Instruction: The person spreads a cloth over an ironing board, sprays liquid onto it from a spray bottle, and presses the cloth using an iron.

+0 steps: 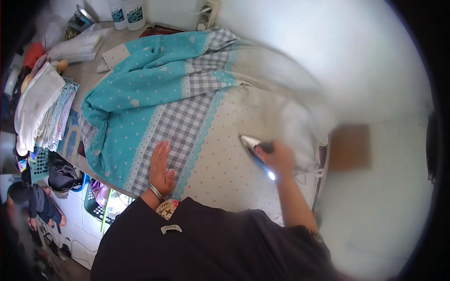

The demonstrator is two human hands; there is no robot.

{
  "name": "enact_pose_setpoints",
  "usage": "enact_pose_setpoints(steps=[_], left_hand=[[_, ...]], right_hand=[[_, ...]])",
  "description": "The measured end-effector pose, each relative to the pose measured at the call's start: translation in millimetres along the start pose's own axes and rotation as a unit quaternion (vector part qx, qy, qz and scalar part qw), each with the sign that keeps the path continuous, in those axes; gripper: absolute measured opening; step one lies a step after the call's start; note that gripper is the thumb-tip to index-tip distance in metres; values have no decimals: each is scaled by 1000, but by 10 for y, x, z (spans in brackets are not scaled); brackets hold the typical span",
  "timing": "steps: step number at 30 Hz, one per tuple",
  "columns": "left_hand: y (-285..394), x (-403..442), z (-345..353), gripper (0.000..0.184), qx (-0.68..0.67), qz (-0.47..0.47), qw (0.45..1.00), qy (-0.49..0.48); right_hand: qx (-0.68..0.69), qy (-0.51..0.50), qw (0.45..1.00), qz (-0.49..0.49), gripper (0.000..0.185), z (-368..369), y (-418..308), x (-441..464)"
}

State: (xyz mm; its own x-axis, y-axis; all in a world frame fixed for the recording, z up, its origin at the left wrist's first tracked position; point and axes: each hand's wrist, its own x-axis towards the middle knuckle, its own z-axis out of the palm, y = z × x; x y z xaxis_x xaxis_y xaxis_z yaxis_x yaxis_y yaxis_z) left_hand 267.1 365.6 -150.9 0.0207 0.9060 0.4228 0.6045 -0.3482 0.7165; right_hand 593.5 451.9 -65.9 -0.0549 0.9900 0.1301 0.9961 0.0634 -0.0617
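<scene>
A large patterned cloth point(220, 150) lies over the work surface, with turquoise dotted, grey checked and cream pink-dotted bands. My right hand point(280, 161) is wrapped round the handle of an iron point(251, 143), whose soleplate rests on the cream band at the right. A bright spot of light shows at the heel of the iron. My left hand point(161, 167) lies with fingers stretched out on the checked band, with bracelets at the wrist. Folds of the cloth are bunched towards the back and left.
A stack of folded cloths point(47, 110) stands at the left, with clear plastic packets point(82, 44) behind it. Two white bottles point(135, 16) and a power socket strip point(206, 14) are at the back. Baskets point(96, 203) stand below the left edge; a wall point(375, 70) rises at the right.
</scene>
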Motion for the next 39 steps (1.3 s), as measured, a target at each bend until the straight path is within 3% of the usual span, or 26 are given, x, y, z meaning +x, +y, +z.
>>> enact_pose_setpoints(steps=[10,12,14,18,20,23,26,27,31,36,38,39], left_hand=[[4,-12,-8,53,10,-1,1000,-1],[2,-21,-25,54,9,3,1000,7],[-6,-3,-8,54,6,-3,1000,16],[1,-4,5,55,17,-3,1000,-12],[14,18,7,55,22,4,1000,-19],[10,24,14,55,31,7,999,-19],[32,5,22,55,28,2,1000,-13],[33,0,29,55,28,-2,1000,-9],[11,-9,27,55,24,-1,1000,-8],[112,109,93,54,29,-28,998,-43],[280,265,229,54,160,-47,976,-139],[360,388,347,55,156,-24,970,-187]], right_hand=[[2,-14,990,144,42,-76,200,764],[44,-140,988,57,44,-227,60,692],[27,-186,981,-50,44,-187,-152,570],[3,-174,983,-51,43,-88,-434,631],[37,-54,998,9,41,5,-404,890],[51,-19,997,52,41,106,-290,1198],[63,-65,994,67,43,101,-242,1242],[66,-64,993,73,43,79,-229,1147],[109,-261,957,58,42,-251,-232,274],[46,-208,977,-23,43,-365,12,-983],[56,-178,982,-24,41,-395,148,-1062],[60,-118,991,-21,40,-353,220,-1039]])
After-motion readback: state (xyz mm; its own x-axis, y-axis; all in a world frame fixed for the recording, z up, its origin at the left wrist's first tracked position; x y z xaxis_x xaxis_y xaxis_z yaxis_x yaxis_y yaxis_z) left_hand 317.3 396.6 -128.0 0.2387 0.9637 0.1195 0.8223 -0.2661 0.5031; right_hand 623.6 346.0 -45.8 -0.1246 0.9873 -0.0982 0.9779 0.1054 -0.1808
